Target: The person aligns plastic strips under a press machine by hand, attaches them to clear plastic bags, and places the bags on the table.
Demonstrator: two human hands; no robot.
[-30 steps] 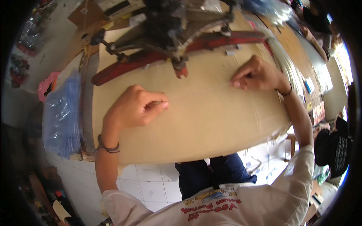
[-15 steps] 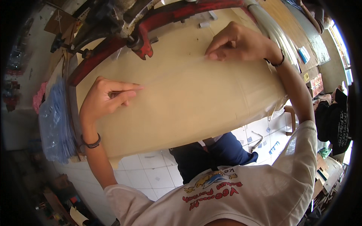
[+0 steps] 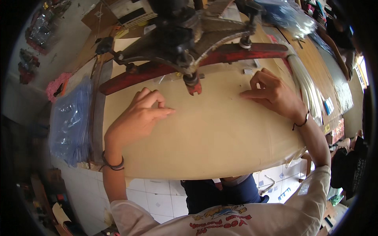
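Compared with half a second ago, the red curved bar (image 3: 153, 72) sits lower in view, and its notched red lug (image 3: 194, 87) has gone from 11 o'clock to 12 o'clock of the tan-topped counter (image 3: 208, 145). The left hand's (image 3: 143, 112) forefinger, nearly straight then, is now bent above an outstretched thumb. The right hand (image 3: 271, 94) now has one digit straight toward 9 o'clock and the others curled.

The hands are well apart above the counter, the left near 10 o'clock of its middle, the right near 2 o'clock. Both are loosely curled; I cannot tell whether the fingertips meet, grip anything thin and clear, or touch the counter. A small grey piece (image 3: 247, 71) lies near the right hand, toward 11 o'clock.
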